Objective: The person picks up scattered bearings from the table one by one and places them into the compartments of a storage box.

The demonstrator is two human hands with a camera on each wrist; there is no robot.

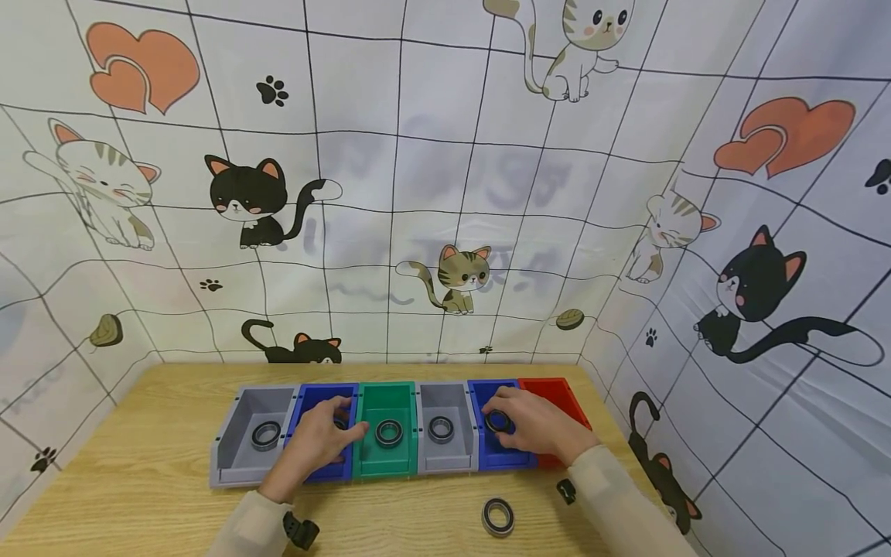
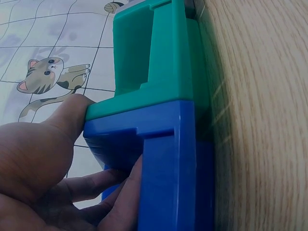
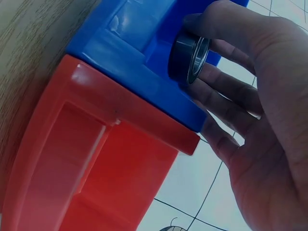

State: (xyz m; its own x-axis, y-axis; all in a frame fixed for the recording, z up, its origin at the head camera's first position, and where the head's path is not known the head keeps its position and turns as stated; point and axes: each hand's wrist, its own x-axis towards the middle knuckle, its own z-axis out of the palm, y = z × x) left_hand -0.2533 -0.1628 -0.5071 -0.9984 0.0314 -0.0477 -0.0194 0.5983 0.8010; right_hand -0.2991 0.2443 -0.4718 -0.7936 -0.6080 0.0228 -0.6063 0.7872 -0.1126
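Observation:
My right hand (image 1: 532, 424) pinches a ring-shaped ball bearing (image 3: 180, 57) between thumb and fingers, over the right blue bin (image 1: 511, 458). In the right wrist view the bearing is tilted on edge, its dark rim facing the bin wall. My left hand (image 1: 322, 435) reaches into the left blue bin (image 2: 168, 183), fingers inside and thumb against the edge of the green bin (image 2: 139, 107). Beside those fingers a bearing (image 1: 339, 423) lies in the blue bin, partly hidden; the left wrist view does not show it. Nothing is visibly gripped by that hand.
Bearings also lie in the left grey bin (image 1: 233, 473), the green bin and the second grey bin (image 1: 448, 462). A red bin (image 1: 557, 393) ends the row at right. Another bearing (image 1: 488, 517) rests on the wooden table (image 1: 390, 518) in front. A patterned cloth (image 1: 362, 294) hangs behind.

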